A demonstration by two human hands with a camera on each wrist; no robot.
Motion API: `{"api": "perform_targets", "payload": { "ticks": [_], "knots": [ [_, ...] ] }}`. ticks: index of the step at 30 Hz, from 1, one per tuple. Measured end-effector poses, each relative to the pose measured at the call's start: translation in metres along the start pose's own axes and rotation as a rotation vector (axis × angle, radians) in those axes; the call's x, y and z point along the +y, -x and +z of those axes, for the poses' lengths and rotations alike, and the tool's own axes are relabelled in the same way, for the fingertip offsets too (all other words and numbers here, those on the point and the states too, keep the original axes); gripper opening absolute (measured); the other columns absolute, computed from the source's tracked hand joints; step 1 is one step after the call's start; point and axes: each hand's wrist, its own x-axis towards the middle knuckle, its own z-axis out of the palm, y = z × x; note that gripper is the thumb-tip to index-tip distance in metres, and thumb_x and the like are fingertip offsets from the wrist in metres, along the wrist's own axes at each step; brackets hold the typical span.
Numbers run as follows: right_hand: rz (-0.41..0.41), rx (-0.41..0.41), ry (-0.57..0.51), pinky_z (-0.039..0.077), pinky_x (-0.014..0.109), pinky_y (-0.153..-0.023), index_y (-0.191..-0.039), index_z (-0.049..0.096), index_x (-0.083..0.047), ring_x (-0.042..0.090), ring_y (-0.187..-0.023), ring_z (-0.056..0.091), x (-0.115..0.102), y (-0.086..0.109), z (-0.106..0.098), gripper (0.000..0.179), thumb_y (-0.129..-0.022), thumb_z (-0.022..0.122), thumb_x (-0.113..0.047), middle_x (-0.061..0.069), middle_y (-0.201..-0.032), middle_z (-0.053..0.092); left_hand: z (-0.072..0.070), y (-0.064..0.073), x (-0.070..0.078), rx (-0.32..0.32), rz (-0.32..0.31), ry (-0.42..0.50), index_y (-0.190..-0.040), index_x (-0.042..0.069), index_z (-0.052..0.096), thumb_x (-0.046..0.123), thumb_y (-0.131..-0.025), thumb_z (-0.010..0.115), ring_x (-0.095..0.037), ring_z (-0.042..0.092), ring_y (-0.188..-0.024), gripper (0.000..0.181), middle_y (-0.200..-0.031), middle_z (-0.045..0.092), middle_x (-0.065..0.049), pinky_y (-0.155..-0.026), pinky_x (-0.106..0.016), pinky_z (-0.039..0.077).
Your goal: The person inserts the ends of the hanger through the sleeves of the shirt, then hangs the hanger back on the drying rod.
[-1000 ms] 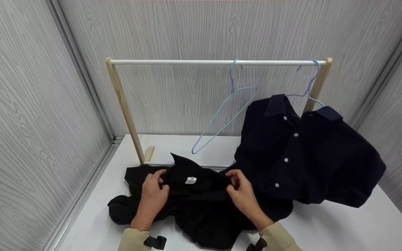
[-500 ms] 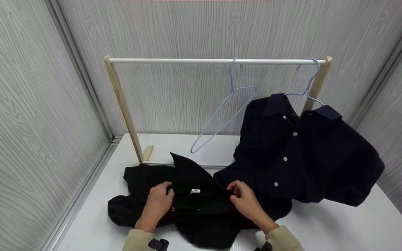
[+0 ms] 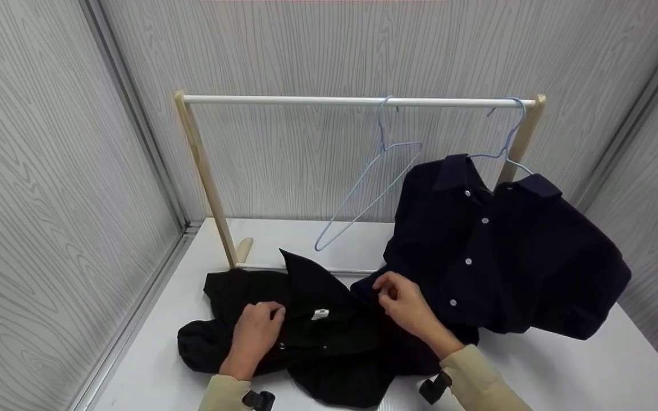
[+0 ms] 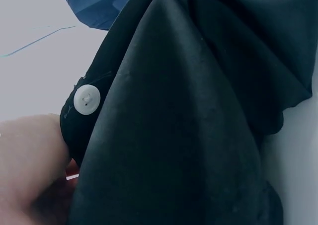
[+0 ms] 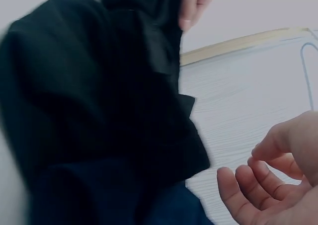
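Observation:
A black shirt (image 3: 334, 377) with a white neck label (image 3: 320, 314) lies crumpled on the white table, one collar point sticking up. My left hand (image 3: 255, 334) pinches its edge on the left side. Close to those fingers, the left wrist view shows a white button (image 4: 87, 100) on the cloth. My right hand (image 3: 412, 308) is off the black shirt, just above its right side. In the right wrist view its fingers (image 5: 243, 185) are loosely curled around nothing, apart from the cloth. Behind it hangs a navy shirt (image 3: 512, 257) with white buttons.
A clothes rack with a white rail (image 3: 283, 100) and wooden posts (image 3: 206, 177) stands at the back. An empty blue hanger (image 3: 346, 200) hangs from it, left of the hanger (image 3: 506, 149) bearing the navy shirt. Panelled walls (image 3: 77, 188) enclose the table (image 3: 152, 365).
My right hand has let go of the black shirt and lifted slightly. My left hand has moved down and a little right along its edge. The collar area has folded, tilting the label.

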Motion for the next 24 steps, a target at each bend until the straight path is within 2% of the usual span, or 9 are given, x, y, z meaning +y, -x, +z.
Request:
{"api": "perform_targets", "payload": {
  "ticks": [3,8,15,20,24],
  "knots": [
    [-0.021,0.017,-0.007,0.052,0.025,-0.055,-0.097,0.066,-0.005,0.010,-0.058,0.055,-0.013,-0.010,-0.008,0.021,-0.085,0.056,0.010,0.005,-0.078,0.057,0.001,0.001,0.000,0.005,-0.001,-0.014,-0.092,0.007,0.078,0.012,-0.092,0.067,-0.025,0.071,-0.079,0.012,-0.092,0.076,-0.010,-0.072,-0.043,0.057],
    [-0.068,0.046,-0.016,0.053,0.024,-0.057,-0.097,0.066,-0.006,0.009,-0.060,0.056,-0.037,-0.028,-0.022,0.021,-0.087,0.055,0.009,0.005,-0.075,0.058,0.000,0.003,0.001,-0.030,-0.034,0.007,-0.095,0.006,0.077,0.014,-0.093,0.066,-0.023,0.071,-0.076,0.014,-0.095,0.075,-0.011,-0.068,-0.043,0.057],
    [-0.150,0.109,0.025,0.051,0.022,-0.060,-0.101,0.066,-0.005,0.012,-0.066,0.058,-0.072,-0.051,-0.039,0.014,-0.093,0.057,0.000,0.005,-0.081,0.063,0.001,0.003,0.002,-0.048,-0.039,-0.001,-0.097,0.005,0.077,0.012,-0.094,0.065,-0.022,0.070,-0.075,0.015,-0.096,0.075,-0.012,-0.067,-0.040,0.057],
    [-0.174,0.137,0.047,0.053,0.022,-0.060,-0.105,0.066,-0.003,0.014,-0.071,0.059,-0.100,-0.065,-0.048,0.012,-0.095,0.059,-0.006,0.007,-0.084,0.066,0.001,0.003,0.001,-0.059,-0.039,-0.002,-0.097,0.004,0.077,0.011,-0.094,0.065,-0.022,0.070,-0.075,0.014,-0.096,0.075,-0.012,-0.067,-0.040,0.057],
    [-0.184,0.153,0.079,0.052,0.023,-0.065,-0.108,0.065,-0.001,0.017,-0.075,0.061,-0.119,-0.079,-0.054,0.015,-0.096,0.059,-0.009,0.009,-0.088,0.067,0.002,0.004,0.001,-0.067,-0.046,0.007,-0.098,0.004,0.076,0.011,-0.094,0.064,-0.022,0.070,-0.076,0.015,-0.096,0.075,-0.012,-0.067,-0.040,0.057]
  ]
}}
